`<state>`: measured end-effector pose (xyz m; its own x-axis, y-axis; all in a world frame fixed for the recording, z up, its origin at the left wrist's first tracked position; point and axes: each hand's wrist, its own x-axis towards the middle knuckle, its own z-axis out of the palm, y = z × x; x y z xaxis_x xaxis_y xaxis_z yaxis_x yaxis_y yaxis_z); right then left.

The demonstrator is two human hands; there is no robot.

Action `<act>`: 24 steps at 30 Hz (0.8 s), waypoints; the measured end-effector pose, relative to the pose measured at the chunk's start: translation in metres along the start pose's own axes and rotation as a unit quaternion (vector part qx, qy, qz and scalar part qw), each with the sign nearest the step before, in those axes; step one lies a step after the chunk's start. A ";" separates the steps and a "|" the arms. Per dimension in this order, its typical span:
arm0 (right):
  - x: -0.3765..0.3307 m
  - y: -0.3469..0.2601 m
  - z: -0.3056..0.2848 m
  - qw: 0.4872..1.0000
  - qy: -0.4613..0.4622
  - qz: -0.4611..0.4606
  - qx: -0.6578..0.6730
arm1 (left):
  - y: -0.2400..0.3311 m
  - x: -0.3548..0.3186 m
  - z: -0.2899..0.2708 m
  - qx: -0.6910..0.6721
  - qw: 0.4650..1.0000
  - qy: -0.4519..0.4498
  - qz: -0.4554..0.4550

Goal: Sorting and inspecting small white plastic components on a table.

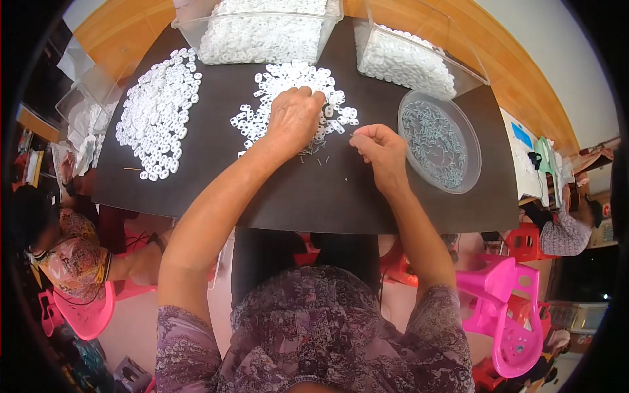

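Patience pays with bits this small; the left hand point(296, 118) is curled down over the white plastic pieces point(295, 75) at upper centre of the frame, tips tucked out of sight, so I can't tell what it's gripping; the right hand point(379, 149), right of centre, has thumb and forefinger pressed together, and whatever's between them is too tiny to make out. I'd pick one piece at a time, keep a light pinch and work over bare desk point(314, 196); watch the loose grey pins point(321, 160) just beside the left wrist, easy to sweep about with a sleeve-less forearm lol. An oval tub point(473, 180) of similar pins sits just beyond the right hand, so mind the elbow; two clear bins full of white pieces crowd the top edge, another heap point(157, 111) spreads at upper left, and a pink chair point(517, 334) stands at lower right, off the desk.
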<state>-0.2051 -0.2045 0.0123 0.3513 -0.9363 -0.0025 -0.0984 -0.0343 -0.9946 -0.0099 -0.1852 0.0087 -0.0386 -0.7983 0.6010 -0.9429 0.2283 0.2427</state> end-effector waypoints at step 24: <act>0.001 0.004 0.002 0.998 -0.031 -0.013 -0.044 | 0.030 -0.079 -0.056 -0.220 0.966 -0.100 -0.096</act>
<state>-0.2030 -0.2050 0.0081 0.4114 -0.9114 0.0141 -0.1688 -0.0914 -0.9814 -0.0167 -0.0840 0.0115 0.0187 -0.9310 0.3646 -0.7088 0.2448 0.6616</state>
